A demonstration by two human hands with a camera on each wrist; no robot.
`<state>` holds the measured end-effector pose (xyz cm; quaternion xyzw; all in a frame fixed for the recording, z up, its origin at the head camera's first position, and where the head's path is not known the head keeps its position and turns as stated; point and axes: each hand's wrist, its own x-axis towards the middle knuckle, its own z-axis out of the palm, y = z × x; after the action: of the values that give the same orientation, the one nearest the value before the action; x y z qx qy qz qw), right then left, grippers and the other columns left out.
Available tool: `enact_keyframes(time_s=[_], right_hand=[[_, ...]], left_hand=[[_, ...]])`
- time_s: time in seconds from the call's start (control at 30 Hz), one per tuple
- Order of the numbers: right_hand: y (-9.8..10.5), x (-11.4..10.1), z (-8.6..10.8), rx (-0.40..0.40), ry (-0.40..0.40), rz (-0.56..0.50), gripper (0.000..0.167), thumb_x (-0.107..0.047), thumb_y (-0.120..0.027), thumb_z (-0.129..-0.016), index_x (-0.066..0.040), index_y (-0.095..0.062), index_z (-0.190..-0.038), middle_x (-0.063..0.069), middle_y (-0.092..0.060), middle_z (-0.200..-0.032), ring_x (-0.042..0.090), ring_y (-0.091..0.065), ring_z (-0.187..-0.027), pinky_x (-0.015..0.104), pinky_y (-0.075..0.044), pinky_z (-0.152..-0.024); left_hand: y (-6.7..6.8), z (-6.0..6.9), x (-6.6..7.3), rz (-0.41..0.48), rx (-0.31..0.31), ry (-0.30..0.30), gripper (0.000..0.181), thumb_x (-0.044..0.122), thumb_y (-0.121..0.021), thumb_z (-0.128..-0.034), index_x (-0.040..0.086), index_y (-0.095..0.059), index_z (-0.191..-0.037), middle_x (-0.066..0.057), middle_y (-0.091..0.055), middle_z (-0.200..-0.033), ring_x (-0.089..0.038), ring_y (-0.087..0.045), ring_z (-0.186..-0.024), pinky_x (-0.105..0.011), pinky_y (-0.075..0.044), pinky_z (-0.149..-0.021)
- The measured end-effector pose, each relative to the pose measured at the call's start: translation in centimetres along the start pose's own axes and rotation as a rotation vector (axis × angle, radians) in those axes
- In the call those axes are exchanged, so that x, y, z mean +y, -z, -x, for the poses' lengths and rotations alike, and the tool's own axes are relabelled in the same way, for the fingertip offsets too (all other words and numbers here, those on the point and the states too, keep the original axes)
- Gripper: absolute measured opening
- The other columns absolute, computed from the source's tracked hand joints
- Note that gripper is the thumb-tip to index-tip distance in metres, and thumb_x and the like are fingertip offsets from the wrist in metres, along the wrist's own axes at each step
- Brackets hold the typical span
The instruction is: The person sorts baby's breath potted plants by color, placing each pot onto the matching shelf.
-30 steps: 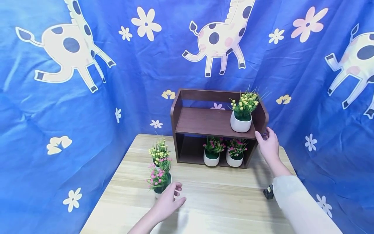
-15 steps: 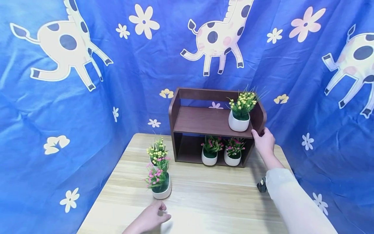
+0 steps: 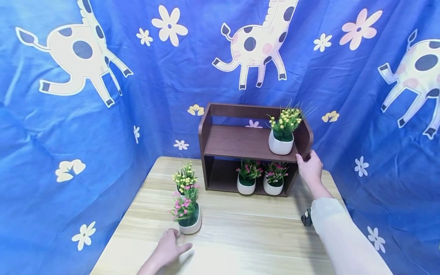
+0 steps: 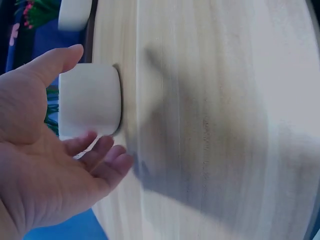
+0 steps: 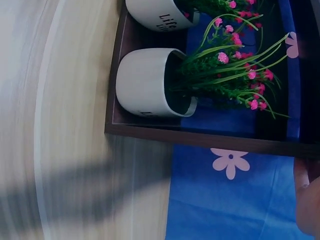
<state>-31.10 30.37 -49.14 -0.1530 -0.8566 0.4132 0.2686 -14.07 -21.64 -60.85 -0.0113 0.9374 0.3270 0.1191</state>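
My left hand (image 3: 166, 248), thumb and fingers spread apart, is just in front of a white pot of pink flowers (image 3: 190, 225) on the table. The left wrist view shows that white pot (image 4: 92, 100) beyond the thumb and fingertips, with nothing in the palm. Behind it stands a pot of yellow flowers (image 3: 185, 177), partly hidden. My right hand (image 3: 310, 168) grips the right side panel of a dark brown two-tier shelf (image 3: 237, 141), thumb at the front. Only part of the right hand (image 5: 307, 200) shows at the right wrist view's edge.
A yellow-flowered pot (image 3: 282, 143) sits at the right of the upper tier. Two pink-flowered pots, one left (image 3: 246, 185) and one right (image 3: 273, 186), occupy the lower tier. A small black object (image 3: 306, 217) lies by the right sleeve. Blue curtain (image 3: 154, 114) surrounds the wooden table (image 3: 240, 233).
My left hand has drawn back from beside the pink-flowered pot toward the front, then shifted slightly left, its fingers spreading. The right hand stays on the shelf's side. The head view has shifted slightly.
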Motion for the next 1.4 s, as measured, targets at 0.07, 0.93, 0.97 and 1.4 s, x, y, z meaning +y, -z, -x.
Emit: enact_keyframes(time_s=[0.07,0.93,0.97,1.4], right_hand=[[-0.2,0.3,0.0,0.0,0.011,-0.012,0.032,-0.025,-0.072,-0.102,0.002,-0.067,-0.12,0.029,-0.076,-0.117,0.046,-0.07,-0.113,0.056,-0.052,-0.103],[-0.9,1.1,0.2,0.058,0.02,-0.134,0.03,-0.019,-0.072,-0.102,0.006,-0.067,-0.118,0.03,-0.073,-0.118,0.042,-0.068,-0.112,0.041,-0.048,-0.099],[-1.0,1.1,0.2,0.06,0.016,-0.139,0.03,-0.019,-0.072,-0.102,0.006,-0.067,-0.118,0.03,-0.072,-0.118,0.041,-0.067,-0.112,0.039,-0.048,-0.098],[-1.2,1.3,0.3,0.081,0.014,-0.146,0.028,-0.02,-0.071,-0.103,0.006,-0.067,-0.114,0.03,-0.072,-0.114,0.039,-0.066,-0.109,0.039,-0.048,-0.098]], left_hand=[[0.0,-0.5,-0.2,0.007,0.021,0.005,0.103,0.043,-0.09,-0.0866,-0.025,-0.04,-0.145,-0.044,-0.056,-0.138,-0.061,-0.057,-0.128,-0.069,-0.052,-0.108],[-2.3,-4.0,-0.8,0.087,0.229,-0.107,0.104,0.043,-0.089,-0.0877,-0.008,-0.037,-0.162,-0.039,-0.045,-0.156,-0.059,-0.044,-0.144,-0.075,-0.039,-0.12],[-2.4,-4.1,-0.8,0.09,0.233,-0.104,0.105,0.043,-0.089,-0.088,-0.008,-0.036,-0.163,-0.039,-0.045,-0.157,-0.058,-0.044,-0.145,-0.075,-0.039,-0.12],[-2.6,-4.0,-0.8,0.133,0.254,-0.054,0.104,0.041,-0.091,-0.0861,-0.011,-0.038,-0.159,-0.037,-0.051,-0.152,-0.056,-0.05,-0.142,-0.073,-0.04,-0.12]])
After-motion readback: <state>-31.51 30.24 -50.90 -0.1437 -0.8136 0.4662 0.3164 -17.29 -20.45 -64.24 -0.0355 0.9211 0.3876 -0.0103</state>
